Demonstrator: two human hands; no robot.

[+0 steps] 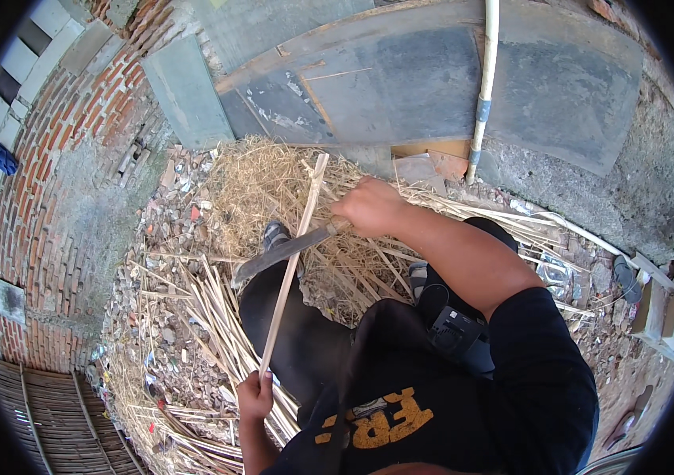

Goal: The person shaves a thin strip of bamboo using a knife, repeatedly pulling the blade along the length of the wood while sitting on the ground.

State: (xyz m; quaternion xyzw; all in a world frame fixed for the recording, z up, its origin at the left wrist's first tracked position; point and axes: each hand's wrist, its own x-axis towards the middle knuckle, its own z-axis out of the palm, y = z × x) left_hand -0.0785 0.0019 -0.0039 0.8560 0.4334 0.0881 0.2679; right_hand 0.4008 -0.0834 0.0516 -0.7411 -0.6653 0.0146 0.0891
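Observation:
My left hand is closed round the lower end of a long, pale bamboo strip, which slants up and away past my knee. In my right hand is the wooden handle of a machete. Its broad, dark blade points left and crosses the strip about midway along it; whether the edge bites into the strip I cannot tell. Beneath the far end of the strip lies a heap of thin, straw-coloured shavings. Split bamboo strips lie in a loose bundle beside my left leg.
Rubble and stones cover the ground. Grey boards lean along the far wall, with a white pipe in front. A brick wall rises at left. More strips lie at right, near a sandal. A black device rests at my right thigh.

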